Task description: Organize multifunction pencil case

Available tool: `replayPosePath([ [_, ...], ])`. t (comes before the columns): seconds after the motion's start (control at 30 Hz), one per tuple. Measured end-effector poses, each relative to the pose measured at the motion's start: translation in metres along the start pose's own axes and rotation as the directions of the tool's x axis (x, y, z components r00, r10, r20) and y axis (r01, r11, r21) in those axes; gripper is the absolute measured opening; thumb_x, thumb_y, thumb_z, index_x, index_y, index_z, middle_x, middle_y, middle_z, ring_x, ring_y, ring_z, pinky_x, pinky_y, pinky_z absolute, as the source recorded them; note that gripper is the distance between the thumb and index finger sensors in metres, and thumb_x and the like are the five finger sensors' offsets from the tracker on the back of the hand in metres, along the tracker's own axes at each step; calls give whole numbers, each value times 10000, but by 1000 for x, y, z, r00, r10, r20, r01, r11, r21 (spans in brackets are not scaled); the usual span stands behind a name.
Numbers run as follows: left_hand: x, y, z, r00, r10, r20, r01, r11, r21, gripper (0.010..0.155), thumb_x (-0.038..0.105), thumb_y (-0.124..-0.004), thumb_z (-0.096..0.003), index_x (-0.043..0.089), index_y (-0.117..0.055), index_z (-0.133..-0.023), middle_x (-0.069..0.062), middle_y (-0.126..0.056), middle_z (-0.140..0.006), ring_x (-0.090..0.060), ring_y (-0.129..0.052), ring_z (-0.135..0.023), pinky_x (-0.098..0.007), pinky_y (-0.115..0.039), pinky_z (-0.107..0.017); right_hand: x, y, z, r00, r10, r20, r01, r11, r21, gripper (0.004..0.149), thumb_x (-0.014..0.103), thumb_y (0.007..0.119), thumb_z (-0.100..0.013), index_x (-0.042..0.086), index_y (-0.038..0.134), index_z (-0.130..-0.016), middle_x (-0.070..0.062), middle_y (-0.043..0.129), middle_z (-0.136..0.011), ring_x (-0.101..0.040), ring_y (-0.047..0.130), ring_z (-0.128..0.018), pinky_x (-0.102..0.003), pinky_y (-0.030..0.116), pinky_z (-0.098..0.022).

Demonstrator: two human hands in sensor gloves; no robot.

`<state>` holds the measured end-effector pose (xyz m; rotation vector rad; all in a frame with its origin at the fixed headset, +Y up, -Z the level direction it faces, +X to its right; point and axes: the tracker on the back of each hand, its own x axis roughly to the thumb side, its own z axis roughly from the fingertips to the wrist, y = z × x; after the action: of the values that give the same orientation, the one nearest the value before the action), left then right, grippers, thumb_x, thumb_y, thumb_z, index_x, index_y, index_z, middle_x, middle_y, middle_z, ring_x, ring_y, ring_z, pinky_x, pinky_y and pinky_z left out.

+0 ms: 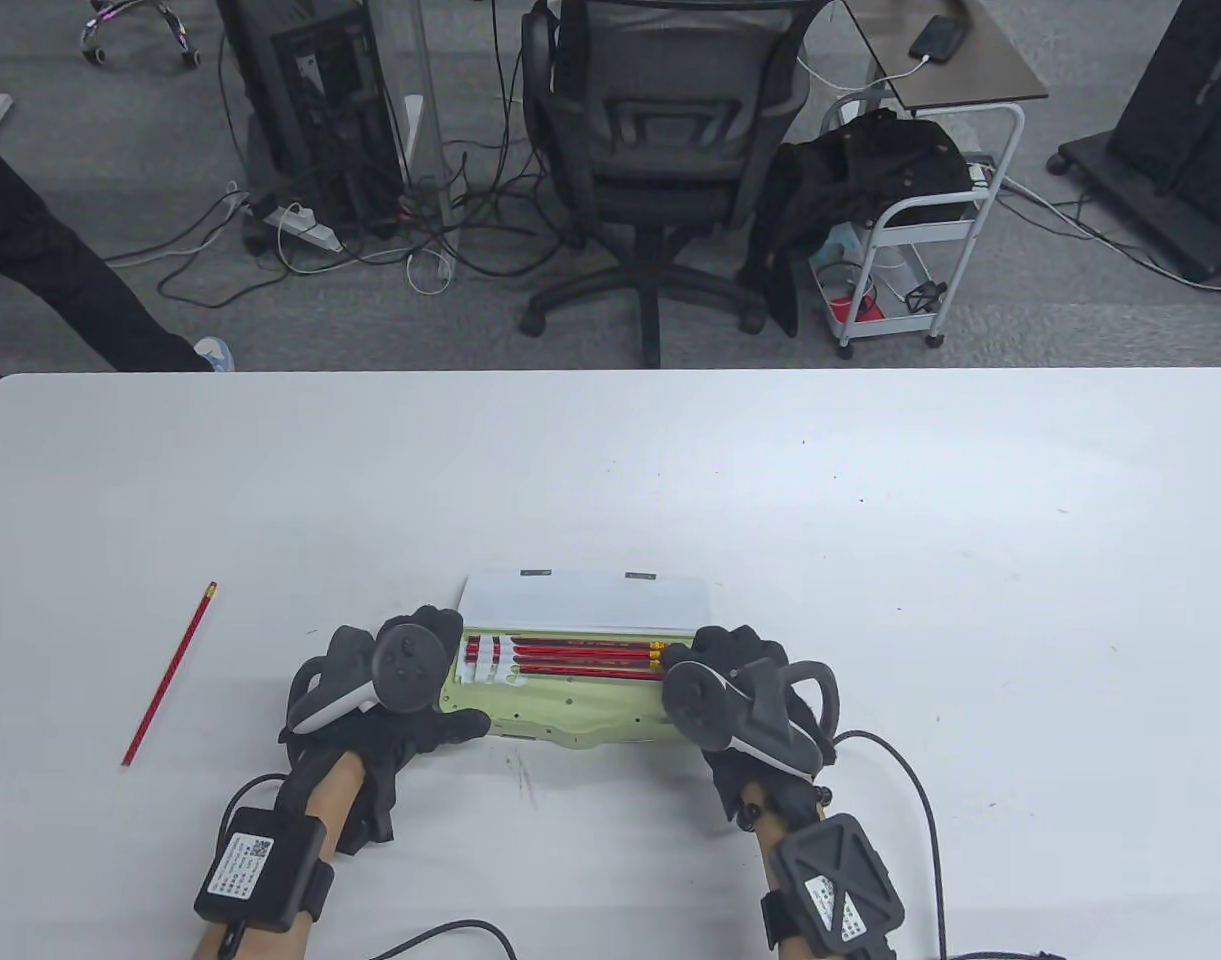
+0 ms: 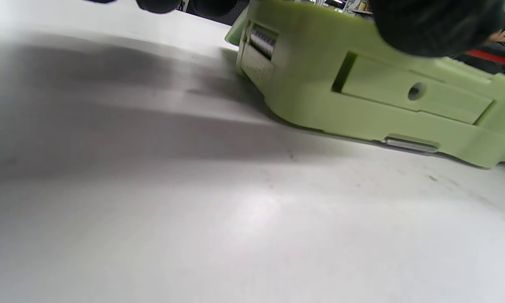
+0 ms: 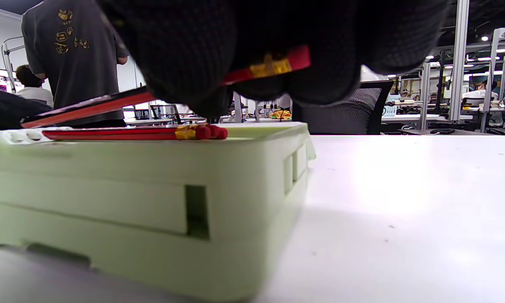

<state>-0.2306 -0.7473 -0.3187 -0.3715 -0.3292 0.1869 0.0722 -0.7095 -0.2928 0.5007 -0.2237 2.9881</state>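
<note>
- One red pencil (image 3: pixel 109 99) is pinched in the right hand (image 1: pixel 735 665), whose gloved fingers (image 3: pixel 185 54) curl round its eraser end; the yellow ferrule shows between them in the right wrist view.
- That pencil slopes down from the fingers toward the left, just above the case's top tray.
- Several more red pencils (image 1: pixel 585 657) lie side by side in the tray, erasers to the right, their far ends tucked into a white holder (image 1: pixel 485 660).
- The left hand (image 1: pixel 410 700) lies at the case's left end, fingers stretched along the front edge, with one fingertip (image 2: pixel 437 25) resting on top of the green body; the fingers are roughly straight and not closed round it.
- The pencil case (image 1: pixel 560 715), pale green, sits on the white table (image 1: pixel 870 520) near the front edge, between the two hands, with its white lid (image 1: pixel 585 600) standing open at the back.
- A single loose red pencil (image 1: pixel 170 673) lies on the table well to the left of the case, set at a slant.
</note>
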Motion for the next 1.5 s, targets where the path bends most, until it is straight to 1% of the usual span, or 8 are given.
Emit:
replayPosePath([
  [0.3,1,0,0,1000,-8,-2,8,1000,1,1058,642,-694,-379,100,-221,-1155,-246,-313,-1250,-569,-388,-1121,-772,-440,-717,11,4,-2,998,57,28,-56,998,-8,405,276,845,-455,184,894,-846,-110,875,-811,-353,915,-672,-559,790,-583],
  [0.7,2,-1,-1,1000,-12,-5,12,1000,-4,1058,641,-693,-381,98,-216,-1153,-246,-308,-1249,-571,-389,-1120,-770,-444,-717,17,6,-2,995,80,66,-73,992,-107,428,236,902,-431,137,876,-847,-86,936,-772,-331,950,-670,-547,809,-579],
  [0.8,2,-1,-1,1000,-14,-6,14,1000,-5,1060,642,-694,-379,99,-215,-1154,-245,-305,-1250,-571,-386,-1121,-772,-441,-717,21,10,-3,990,113,90,-103,989,-106,423,234,903,-433,140,874,-844,-77,943,-766,-326,950,-675,-546,806,-583],
  [0.97,2,-1,-2,1000,-19,-8,19,1000,-8,1059,642,-693,-380,99,-214,-1154,-247,-305,-1250,-573,-386,-1119,-773,-441,-717,20,12,-4,993,81,85,-73,993,-94,433,253,893,-444,144,862,-862,-76,941,-781,-332,943,-698,-554,795,-592],
  [1.07,3,-1,-2,1000,-18,-8,18,1000,-11,1061,642,-693,-380,99,-213,-1153,-247,-302,-1250,-571,-386,-1121,-772,-441,-718,13,6,-3,999,19,51,-13,993,-114,444,291,843,-471,141,840,-890,-92,923,-818,-352,934,-724,-564,787,-598],
  [1.2,3,-1,-2,1000,-14,-8,14,1000,-13,1060,641,-695,-380,101,-213,-1154,-245,-301,-1251,-572,-383,-1121,-773,-439,-718,-5,3,-3,996,-76,-50,70,991,-116,491,341,760,-507,112,794,-939,-145,890,-871,-414,914,-772,-590,771,-606],
  [1.4,3,-1,-2,1000,-19,-10,18,1000,-13,1060,639,-696,-381,97,-213,-1154,-248,-302,-1250,-574,-386,-1119,-772,-441,-718,-25,11,1,976,-70,-208,62,997,-42,554,349,757,-515,74,732,-995,-212,816,-938,-482,847,-828,-633,722,-626],
  [1.5,3,-1,-2,1000,-23,-10,23,1000,-12,1061,640,-694,-381,96,-212,-1154,-248,-304,-1250,-573,-389,-1120,-772,-443,-718,-25,16,0,972,-31,-234,32,1000,-1,575,348,773,-511,70,710,-1011,-227,789,-959,-495,828,-842,-640,711,-632],
])
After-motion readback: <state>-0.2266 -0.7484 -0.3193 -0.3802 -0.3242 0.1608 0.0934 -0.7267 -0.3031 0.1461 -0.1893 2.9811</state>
